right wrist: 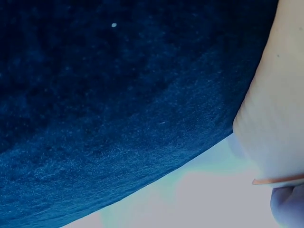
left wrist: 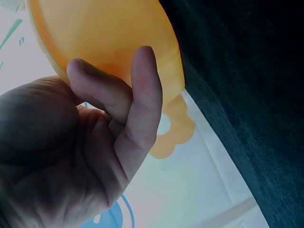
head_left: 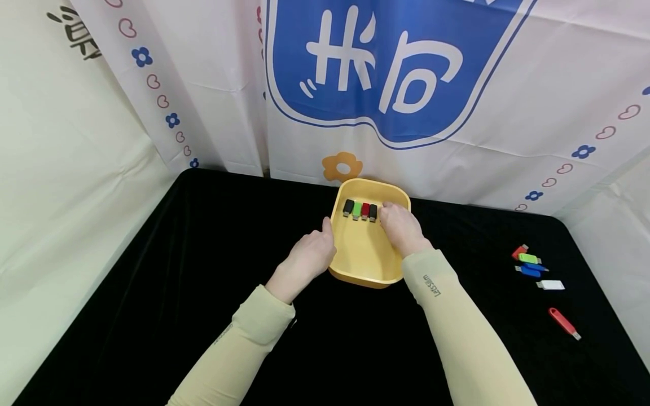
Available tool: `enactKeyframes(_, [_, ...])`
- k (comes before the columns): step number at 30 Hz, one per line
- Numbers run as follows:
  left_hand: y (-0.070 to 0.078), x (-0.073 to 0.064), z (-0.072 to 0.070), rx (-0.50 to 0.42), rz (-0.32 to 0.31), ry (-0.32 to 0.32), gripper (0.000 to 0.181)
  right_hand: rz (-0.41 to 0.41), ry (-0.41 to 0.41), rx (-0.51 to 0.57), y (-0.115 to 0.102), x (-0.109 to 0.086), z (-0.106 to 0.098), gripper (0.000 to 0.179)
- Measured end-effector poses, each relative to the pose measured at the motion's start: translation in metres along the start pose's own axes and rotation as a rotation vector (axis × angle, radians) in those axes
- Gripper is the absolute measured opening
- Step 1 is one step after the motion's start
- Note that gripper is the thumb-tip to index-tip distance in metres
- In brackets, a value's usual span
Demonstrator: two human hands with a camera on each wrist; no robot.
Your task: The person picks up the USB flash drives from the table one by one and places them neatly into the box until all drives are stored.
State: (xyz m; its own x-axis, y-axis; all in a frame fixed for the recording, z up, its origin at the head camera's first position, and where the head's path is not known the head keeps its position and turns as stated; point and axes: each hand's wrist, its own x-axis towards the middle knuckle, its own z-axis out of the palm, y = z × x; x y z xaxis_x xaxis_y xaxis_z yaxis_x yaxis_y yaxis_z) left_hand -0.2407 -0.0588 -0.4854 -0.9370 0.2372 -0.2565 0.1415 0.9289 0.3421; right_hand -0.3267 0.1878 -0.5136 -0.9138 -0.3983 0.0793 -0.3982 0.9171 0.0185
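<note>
A yellow tray (head_left: 367, 254) sits near the back of the black table. Inside it, a row of USB flash drives runs side by side: a black one (head_left: 348, 207), a green one (head_left: 357, 210), a red one (head_left: 365, 211) and another black one (head_left: 373, 212). My left hand (head_left: 311, 251) grips the tray's left edge, with bent fingers (left wrist: 147, 90) against the outer wall in the left wrist view. My right hand (head_left: 402, 226) reaches over the right rim, fingertips down at the row's right end. I cannot tell whether it pinches something there.
On the table's right side lie more flash drives: a small red one (head_left: 519, 251), a green one (head_left: 530, 258), blue ones (head_left: 531, 270), a white one (head_left: 551, 285) and a longer red one (head_left: 562, 322). A printed curtain (head_left: 223, 113) hangs right behind the tray.
</note>
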Motion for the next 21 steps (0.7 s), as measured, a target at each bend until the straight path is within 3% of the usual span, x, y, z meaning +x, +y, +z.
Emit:
enactKeyframes(9, [-0.0006,0.0015,-0.0005,-0.006,-0.009,-0.017,0.082,0.004,-0.06,-0.042,0.0009,0.0008,0.0016,0.024])
enactKeyframes(21, [0.0019,0.0004,-0.0031,-0.001,-0.031,-0.045,0.084,-0.027,-0.051,-0.072,0.0008,-0.0004,0.0025,0.026])
